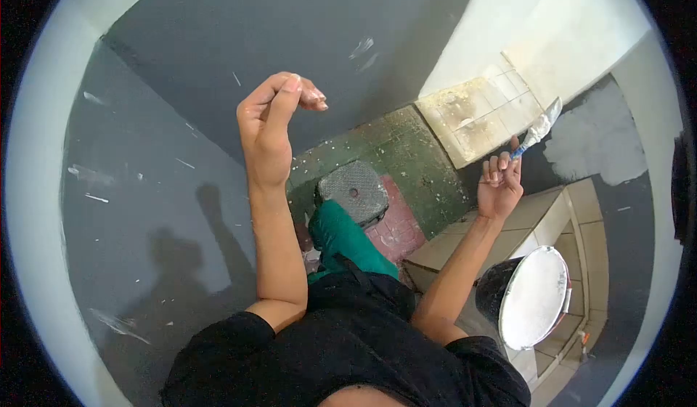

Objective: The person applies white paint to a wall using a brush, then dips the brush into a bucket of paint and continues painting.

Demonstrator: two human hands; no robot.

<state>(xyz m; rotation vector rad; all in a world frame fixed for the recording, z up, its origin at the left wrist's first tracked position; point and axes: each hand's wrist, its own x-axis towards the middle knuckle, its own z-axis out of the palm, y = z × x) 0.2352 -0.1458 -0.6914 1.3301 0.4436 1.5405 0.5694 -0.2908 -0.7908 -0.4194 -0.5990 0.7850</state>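
- The dark grey wall takes up most of the view, and it's only got a few scattered white smears and flecks on it, so I'd say most of that surface hasn't been covered.
- Over on the right there's one solid white patch of filler on the grey, just past the blade. Looks like the bit that's actually been done so far.
- The bucket sits on the tiled ledge below the right arm. It's tipped toward the camera and the inside is coated white, can't tell how much is left in there.
- Left hand is raised near the wall, fingers curled loosely with thumb and fingertips nearly meeting, holding nothing.
- Right hand is closed around the blue handle of the putty knife, blade up and angled toward the white patch, not touching the wall as far as I can see.
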